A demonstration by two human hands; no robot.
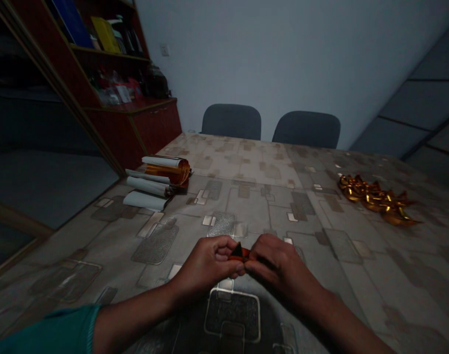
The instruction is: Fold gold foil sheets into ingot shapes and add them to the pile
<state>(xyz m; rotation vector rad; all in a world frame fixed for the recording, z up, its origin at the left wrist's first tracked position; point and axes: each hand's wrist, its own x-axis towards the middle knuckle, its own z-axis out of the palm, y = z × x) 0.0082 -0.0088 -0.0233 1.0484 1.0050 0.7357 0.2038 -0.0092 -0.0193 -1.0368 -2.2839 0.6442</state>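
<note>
Between my two hands, above the near part of the table, is a small piece of folded gold foil paper (238,251), with a dark pointed flap sticking up. My left hand (219,258) pinches its left side between thumb and fingers. On the right side, my right hand (270,256) grips the other end, its fingers curled and partly covering the paper. Farther off to the right lies a cluster of shiny folded gold foil pieces (375,196). At the left, a stack of gold-and-white foil sheets (150,186) rests curled on the tabletop.
The table (246,191) wears a patterned cover. Two grey chairs (231,121) stand at its far side against a pale wall. A reddish wooden cabinet (154,125) with shelves of goods, including a dark jar (156,81), stands at the back left.
</note>
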